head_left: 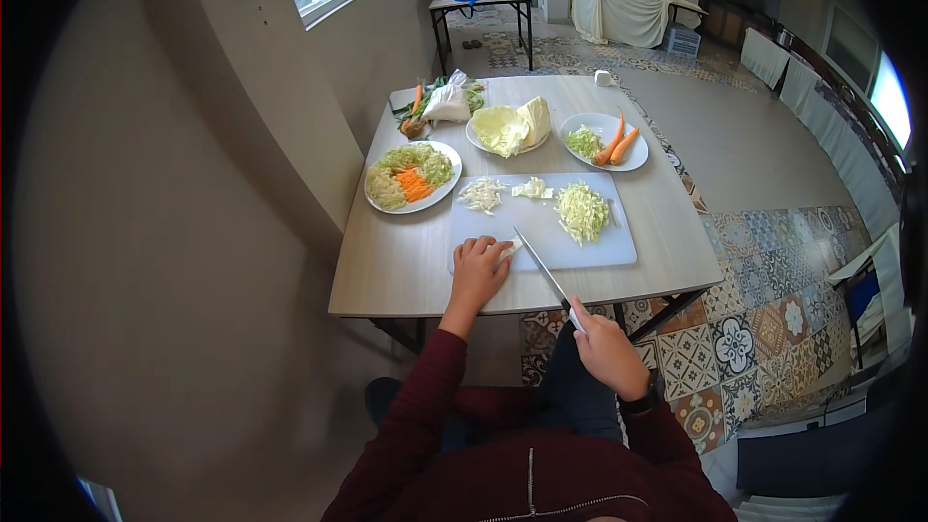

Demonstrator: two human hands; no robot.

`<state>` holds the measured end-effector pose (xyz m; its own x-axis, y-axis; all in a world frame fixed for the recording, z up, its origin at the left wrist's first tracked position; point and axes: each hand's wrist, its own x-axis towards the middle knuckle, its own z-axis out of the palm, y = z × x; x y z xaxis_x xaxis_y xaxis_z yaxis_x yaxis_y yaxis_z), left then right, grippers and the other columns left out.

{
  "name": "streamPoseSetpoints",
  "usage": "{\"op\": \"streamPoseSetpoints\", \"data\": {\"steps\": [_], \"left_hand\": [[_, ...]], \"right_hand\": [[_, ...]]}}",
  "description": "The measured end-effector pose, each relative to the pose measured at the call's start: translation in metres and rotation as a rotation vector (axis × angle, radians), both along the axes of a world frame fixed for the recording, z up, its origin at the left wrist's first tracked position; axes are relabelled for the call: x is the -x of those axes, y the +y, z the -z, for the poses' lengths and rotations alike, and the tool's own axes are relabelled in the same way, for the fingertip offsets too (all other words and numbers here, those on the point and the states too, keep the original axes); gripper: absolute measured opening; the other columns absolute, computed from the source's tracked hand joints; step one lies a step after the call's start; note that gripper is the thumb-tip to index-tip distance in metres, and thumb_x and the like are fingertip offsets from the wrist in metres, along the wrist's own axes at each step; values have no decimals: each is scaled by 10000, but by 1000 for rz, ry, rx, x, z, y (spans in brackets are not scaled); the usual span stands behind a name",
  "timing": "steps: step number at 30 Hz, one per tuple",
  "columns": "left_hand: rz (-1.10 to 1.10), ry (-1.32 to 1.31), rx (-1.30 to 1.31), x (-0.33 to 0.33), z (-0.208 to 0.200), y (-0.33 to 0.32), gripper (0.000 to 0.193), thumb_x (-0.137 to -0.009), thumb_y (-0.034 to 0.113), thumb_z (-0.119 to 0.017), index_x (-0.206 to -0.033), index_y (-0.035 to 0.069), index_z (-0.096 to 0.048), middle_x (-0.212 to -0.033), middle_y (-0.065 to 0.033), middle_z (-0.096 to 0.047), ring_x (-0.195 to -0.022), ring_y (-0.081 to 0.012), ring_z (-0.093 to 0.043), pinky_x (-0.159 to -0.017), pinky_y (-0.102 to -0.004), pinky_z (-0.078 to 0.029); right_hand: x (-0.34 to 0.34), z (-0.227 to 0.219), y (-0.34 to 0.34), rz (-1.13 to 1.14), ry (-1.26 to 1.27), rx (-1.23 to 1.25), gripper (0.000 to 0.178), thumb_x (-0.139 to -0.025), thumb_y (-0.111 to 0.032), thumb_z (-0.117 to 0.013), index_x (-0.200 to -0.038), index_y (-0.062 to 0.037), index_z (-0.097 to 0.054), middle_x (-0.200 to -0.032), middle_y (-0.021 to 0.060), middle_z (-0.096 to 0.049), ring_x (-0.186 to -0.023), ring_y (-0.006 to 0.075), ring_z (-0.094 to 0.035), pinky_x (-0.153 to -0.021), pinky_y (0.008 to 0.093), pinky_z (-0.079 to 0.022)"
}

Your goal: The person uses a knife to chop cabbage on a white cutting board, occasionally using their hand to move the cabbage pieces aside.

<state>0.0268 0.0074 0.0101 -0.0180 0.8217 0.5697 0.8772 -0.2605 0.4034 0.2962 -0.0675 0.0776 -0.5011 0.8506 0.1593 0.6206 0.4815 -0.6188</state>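
Observation:
My left hand (pixel 478 271) rests at the near left of the white cutting board (pixel 541 251), its fingers curled down over a pale piece of cabbage (pixel 513 246) that is mostly hidden beneath them. A knife (pixel 544 272) is gripped by its light handle in my right hand (pixel 611 356); the blade points away from me, its tip just right of the cabbage piece. Farther up the board lie a pile of thin white strips (pixel 481 195), a small pale cabbage chunk (pixel 532 189) and a larger heap of shredded green cabbage (pixel 583 214).
Behind the board stand a plate of cabbage leaves (pixel 510 127), a plate with carrots (pixel 619 143) and shreds, and, left, a plate of shredded vegetables (pixel 414 177). A white bag (pixel 448 101) sits among greens at the table's (pixel 396 275) far left. A wall (pixel 232 232) runs along the left.

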Motion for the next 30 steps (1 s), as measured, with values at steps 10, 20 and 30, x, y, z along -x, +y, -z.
{"op": "streamPoseSetpoints", "data": {"steps": [10,20,30], "left_hand": [[-12,11,2,-1,-1,0,283,-835,181,-692,-1116,186,-716,-1047,-20,-624,-1038,-248,-543,-955,-416,-373],[-18,19,7,1,-1,-1,277,-852,192,-688,-1126,159,-716,-1047,-33,-624,-1035,-250,-551,-969,-422,-378],[-59,-20,-7,0,1,0,267,-843,176,-698,-1108,153,-720,-1009,-39,-615,-1005,-253,-547,-942,-418,-379]], "right_hand": [[17,-1,13,17,-97,8,485,-947,-75,-517,-1414,39,-456,-870,281,-644,-825,454,-628,-750,525,-493],[22,5,2,49,-159,-53,480,-955,-100,-502,-1426,-11,-476,-813,241,-622,-813,432,-633,-725,515,-511],[1,4,-2,29,-89,-25,503,-936,-107,-554,-1428,-36,-478,-813,235,-615,-803,426,-624,-728,525,-506]]}}
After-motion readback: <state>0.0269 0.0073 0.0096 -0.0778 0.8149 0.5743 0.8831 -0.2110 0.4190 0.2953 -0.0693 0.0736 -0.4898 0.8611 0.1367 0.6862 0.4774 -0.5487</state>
